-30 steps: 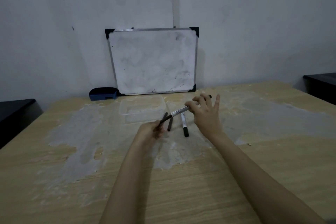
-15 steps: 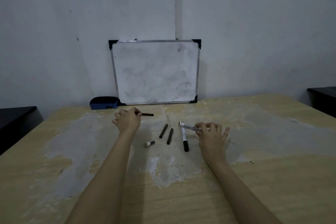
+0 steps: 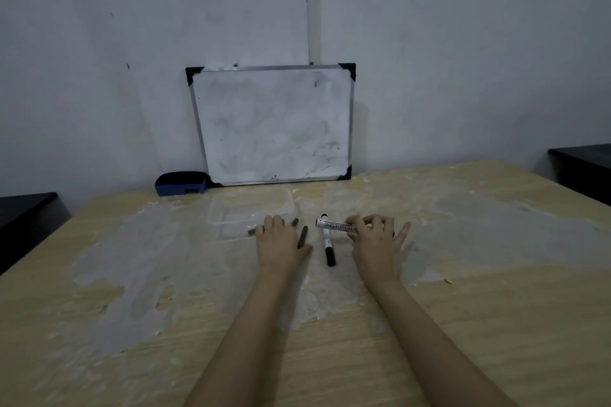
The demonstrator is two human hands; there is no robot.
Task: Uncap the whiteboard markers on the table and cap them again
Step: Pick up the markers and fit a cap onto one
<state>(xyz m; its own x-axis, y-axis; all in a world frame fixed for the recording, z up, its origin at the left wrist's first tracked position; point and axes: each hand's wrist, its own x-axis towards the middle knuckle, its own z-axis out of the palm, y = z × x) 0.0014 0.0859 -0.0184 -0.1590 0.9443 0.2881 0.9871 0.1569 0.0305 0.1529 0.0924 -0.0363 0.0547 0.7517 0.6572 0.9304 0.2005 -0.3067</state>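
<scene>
From the head cam: my right hand (image 3: 375, 238) pinched a whiteboard marker (image 3: 335, 225) by its barrel, just above the table (image 3: 496, 307). My left hand (image 3: 279, 241) lay fingers-down over a dark cap (image 3: 253, 231); couldn't tell if it gripped. Another marker (image 3: 328, 243) lay between them. Light, stiff, slick plastic, so I figured best grabbed mid-barrel.

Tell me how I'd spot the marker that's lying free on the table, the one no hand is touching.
Start at the whiteboard leaning on the wall and come down past the clear tray to the two hands. Between the left hand and right hand lies the free marker, pointing toward you. Unlike the all-dark sticks beside it, it has a white barrel and a black cap at its near end.
</scene>
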